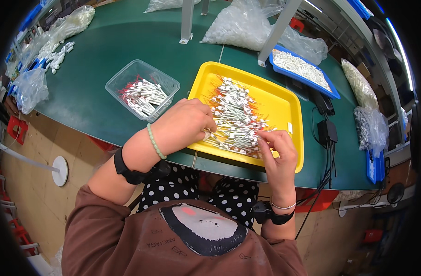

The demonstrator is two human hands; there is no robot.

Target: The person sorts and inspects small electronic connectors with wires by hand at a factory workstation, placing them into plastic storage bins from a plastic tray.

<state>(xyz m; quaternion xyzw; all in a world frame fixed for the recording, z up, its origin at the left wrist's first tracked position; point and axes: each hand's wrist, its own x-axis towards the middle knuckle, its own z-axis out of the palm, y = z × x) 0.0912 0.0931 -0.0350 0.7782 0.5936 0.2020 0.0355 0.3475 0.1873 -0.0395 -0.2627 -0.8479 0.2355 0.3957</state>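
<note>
A yellow tray (291,103) holds a heap of thin white stick-like parts (235,117) with fine orange and red wire ends. My left hand (187,124) reaches over the tray's near left rim. Its fingers are curled and pinched together at the heap's left edge; what they hold is hidden. At the heap's right side my right hand (280,149) has thumb and forefinger close together among the parts, and whatever is between the tips is too small to name. One short white piece (290,128) lies apart by the tray's right wall.
Left of the tray, a clear plastic box (166,82) contains similar white parts with red wires. A blue tray (307,77) of small white pieces stands far right, beside a metal post (277,34) and a bag of white pieces (238,27). Black cables (330,156) hang over the right edge.
</note>
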